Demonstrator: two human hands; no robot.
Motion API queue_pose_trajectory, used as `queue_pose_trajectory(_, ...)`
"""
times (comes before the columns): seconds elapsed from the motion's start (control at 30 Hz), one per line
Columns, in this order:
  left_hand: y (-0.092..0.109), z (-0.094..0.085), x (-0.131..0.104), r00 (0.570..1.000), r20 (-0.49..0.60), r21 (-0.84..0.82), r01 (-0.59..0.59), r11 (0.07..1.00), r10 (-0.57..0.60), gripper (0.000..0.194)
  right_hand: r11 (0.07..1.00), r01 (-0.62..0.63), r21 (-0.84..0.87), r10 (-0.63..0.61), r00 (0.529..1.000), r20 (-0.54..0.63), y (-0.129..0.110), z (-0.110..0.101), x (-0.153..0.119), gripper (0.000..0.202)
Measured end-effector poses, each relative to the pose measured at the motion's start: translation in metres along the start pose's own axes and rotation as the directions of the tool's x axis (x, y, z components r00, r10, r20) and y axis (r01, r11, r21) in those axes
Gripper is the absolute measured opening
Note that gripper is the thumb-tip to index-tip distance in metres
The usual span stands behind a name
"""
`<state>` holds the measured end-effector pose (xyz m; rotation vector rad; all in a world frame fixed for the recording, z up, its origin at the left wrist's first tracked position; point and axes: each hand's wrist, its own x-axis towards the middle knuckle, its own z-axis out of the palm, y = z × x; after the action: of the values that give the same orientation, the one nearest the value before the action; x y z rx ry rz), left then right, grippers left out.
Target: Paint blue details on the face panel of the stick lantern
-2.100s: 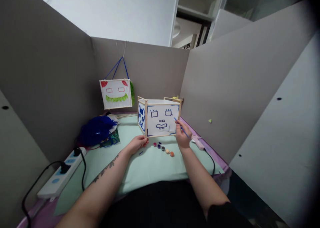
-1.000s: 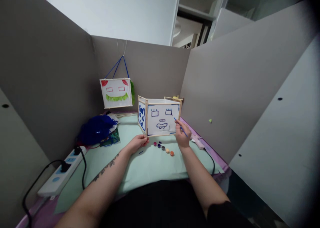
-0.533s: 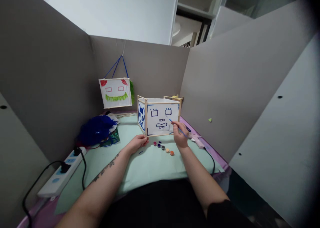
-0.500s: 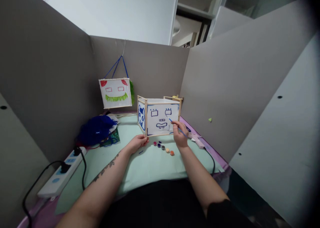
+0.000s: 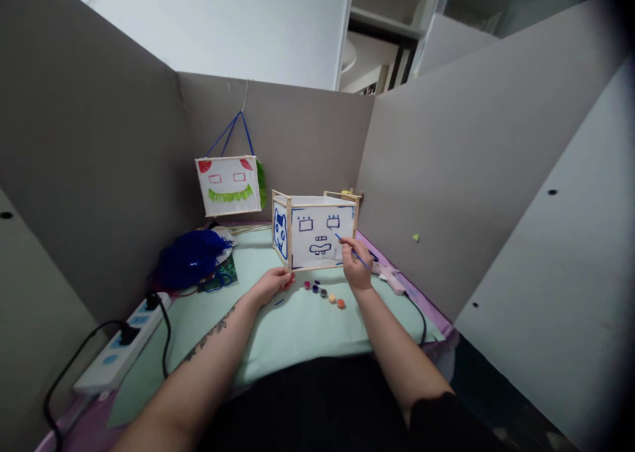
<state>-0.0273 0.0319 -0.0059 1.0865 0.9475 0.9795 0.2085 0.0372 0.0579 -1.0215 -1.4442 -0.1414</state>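
A white paper lantern with a thin wooden frame stands on the table, a dark blue face drawn on its front panel and a blue animal face on its left side. My left hand is closed on the bottom front-left corner of the frame. In my right hand is a slim blue paintbrush, its tip at the front panel just below the right drawn eye. Small paint pots in several colours lie on the table in front of the lantern.
A finished-looking lantern with a red and green face hangs by blue cords at the back left. Blue yarn lies on the left, near a white power strip. Grey partitions enclose the table.
The view has shifted very slightly. Both hands, the paintbrush and the lantern keep almost the same places.
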Motion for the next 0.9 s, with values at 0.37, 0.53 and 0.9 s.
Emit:
queue_pose_trajectory(0.37,-0.002,-0.001,0.002,1.000,-0.001,-0.016,0.004,1.000,-0.004,0.026,1.000,-0.005,0.026,0.005,1.000,0.000,0.002,-0.002,-0.001,0.020)
queue_pose_trajectory(0.53,-0.002,-0.001,0.001,1.000,0.003,-0.026,0.001,1.000,-0.001,0.026,0.998,-0.049,0.039,0.049,0.999,-0.016,0.003,0.000,0.001,0.020)
queue_pose_trajectory(0.9,0.000,0.000,0.001,1.000,0.000,-0.025,0.012,1.000,-0.012,0.024,0.917,-0.297,0.265,0.318,0.947,-0.039,0.012,0.005,0.001,0.026)
